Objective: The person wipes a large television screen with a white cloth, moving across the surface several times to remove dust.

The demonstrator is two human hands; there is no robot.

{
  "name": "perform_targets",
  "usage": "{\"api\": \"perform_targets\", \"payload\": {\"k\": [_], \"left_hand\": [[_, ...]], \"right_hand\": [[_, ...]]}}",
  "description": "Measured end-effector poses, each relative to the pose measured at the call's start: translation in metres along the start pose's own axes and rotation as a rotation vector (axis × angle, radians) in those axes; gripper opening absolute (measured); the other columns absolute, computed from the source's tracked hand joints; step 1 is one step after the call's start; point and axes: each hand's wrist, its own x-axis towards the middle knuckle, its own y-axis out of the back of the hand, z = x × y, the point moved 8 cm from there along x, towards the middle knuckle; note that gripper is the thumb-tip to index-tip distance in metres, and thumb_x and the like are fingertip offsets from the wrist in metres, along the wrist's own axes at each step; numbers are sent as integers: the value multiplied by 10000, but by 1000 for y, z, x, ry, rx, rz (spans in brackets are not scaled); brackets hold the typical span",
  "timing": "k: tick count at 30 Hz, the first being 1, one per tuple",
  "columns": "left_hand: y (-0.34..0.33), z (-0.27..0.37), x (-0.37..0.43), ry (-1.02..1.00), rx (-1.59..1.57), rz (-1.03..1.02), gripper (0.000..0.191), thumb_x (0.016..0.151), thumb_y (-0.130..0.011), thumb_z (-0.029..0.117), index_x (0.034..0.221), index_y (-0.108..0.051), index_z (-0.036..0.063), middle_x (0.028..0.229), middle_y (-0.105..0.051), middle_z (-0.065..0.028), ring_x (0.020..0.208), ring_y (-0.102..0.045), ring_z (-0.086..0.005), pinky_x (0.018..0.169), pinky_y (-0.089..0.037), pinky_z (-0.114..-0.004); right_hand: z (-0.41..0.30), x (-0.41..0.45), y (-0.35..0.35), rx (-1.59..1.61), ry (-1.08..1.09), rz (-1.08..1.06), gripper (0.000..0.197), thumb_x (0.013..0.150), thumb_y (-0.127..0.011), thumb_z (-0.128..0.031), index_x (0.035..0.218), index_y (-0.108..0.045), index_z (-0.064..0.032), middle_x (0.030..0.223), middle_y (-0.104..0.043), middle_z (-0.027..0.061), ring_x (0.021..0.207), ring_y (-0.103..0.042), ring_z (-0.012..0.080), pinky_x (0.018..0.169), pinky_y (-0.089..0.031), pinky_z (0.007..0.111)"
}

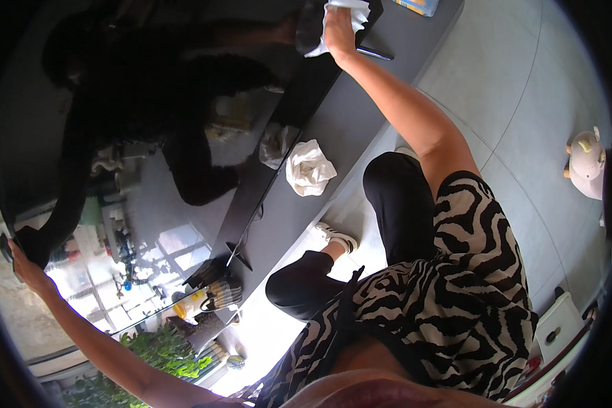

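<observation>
A large glossy black television (148, 168) fills the left of the view, its screen reflecting the person and bright windows. At its far left edge is my left hand (28, 270), gripping the rim, with some fingers hidden. My right hand (339, 31), at the top, presses a white cloth (361, 15) against the lower border of the screen. On the dark grey cabinet top (331, 112), beside the television's lower edge, lies a crumpled white cloth (310, 168). Two stand feet of the television, one near my right hand (376, 53) and one lower down (239, 255), rest on the cabinet.
A blue and yellow packet (419, 5) lies on the cabinet at the top. A leafy green plant (158, 352) and a brown pot or cushion-like item (199, 329) stand beyond the television's near end. A plush toy (586, 163) is at the far right. Tiled floor (500, 92) borders the cabinet.
</observation>
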Motion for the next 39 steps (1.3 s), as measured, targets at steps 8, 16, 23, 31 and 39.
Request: {"api": "perform_targets", "payload": {"k": [8,16,23,31,39], "left_hand": [[24,-6,-1,-65,23,28,674,963,-445,537,1327,-536,-23,1307,-569,-201,1174,-551,-312,1024,-393,-367],[9,-12,11,-37,-55,-35,637,975,-451,495,1343,-519,-21,1327,-557,-195,1190,-543,-300,1029,-389,-357],[19,-14,10,-194,-9,-5,635,980,-441,492,1353,-510,-17,1350,-543,-193,1211,-532,-306,1042,-374,-352],[8,-15,12,-30,-81,-62,635,981,-430,498,1366,-504,-2,1365,-535,-182,1224,-525,-296,1050,-366,-344],[17,-12,3,-43,29,-37,633,983,-400,508,1400,-476,38,1404,-499,-182,1262,-498,-302,1077,-337,-351]], "right_hand": [[-115,-140,-5,234,-71,-573,306,861,-609,-163,1104,-542,11,1161,-549,207,1125,-510,345,972,-401,424],[-13,-16,0,-145,-130,-170,320,970,-396,-204,923,-632,7,961,-654,208,1001,-568,418,884,-433,466],[-111,-137,-3,-21,203,-400,315,853,-555,-102,1147,-529,7,1158,-549,234,1150,-486,385,1031,-363,459],[20,-40,-24,191,-475,-191,320,979,-419,-259,959,-600,5,838,-627,127,814,-606,245,773,-474,388],[-111,-91,-60,282,100,-352,428,897,-492,-113,1294,-499,47,1454,-355,268,1406,-181,466,1129,-1,655]]}}
